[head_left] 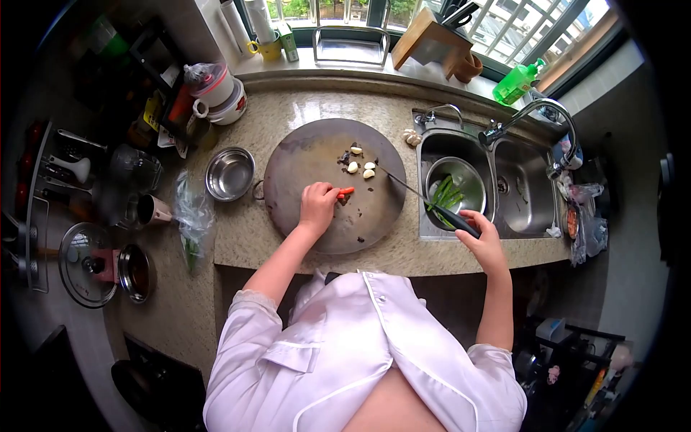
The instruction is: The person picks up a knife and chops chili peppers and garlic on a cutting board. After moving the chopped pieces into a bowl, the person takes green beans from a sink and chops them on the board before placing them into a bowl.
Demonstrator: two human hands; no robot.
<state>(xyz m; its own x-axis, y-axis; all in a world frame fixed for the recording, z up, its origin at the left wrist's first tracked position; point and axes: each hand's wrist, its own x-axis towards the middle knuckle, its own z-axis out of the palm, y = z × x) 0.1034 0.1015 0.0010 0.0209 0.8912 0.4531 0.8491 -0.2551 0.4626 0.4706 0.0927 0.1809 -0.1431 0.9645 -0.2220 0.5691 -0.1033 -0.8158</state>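
On the round cutting board [302, 162], my left hand [317, 207] is closed, its fingertips on a red chili pepper [347, 191]. My right hand [484, 241] grips the black handle of a knife [457, 219] above the sink's edge. The thin blade points up and left, its tip over the board's right side, apart from the chili. Several white garlic cloves [353, 167] lie on the board near the tip, with small dark scraps around them. Green pepper pods [448, 193] rest in a metal bowl [471, 176] inside the left sink basin.
A double sink [492, 209] with a curved faucet [568, 122] is at right. Garlic bulbs [412, 137] sit beside it. Left of the board are an empty steel bowl [230, 174] and a plastic bag [193, 216]. A knife block [425, 39] stands on the windowsill.
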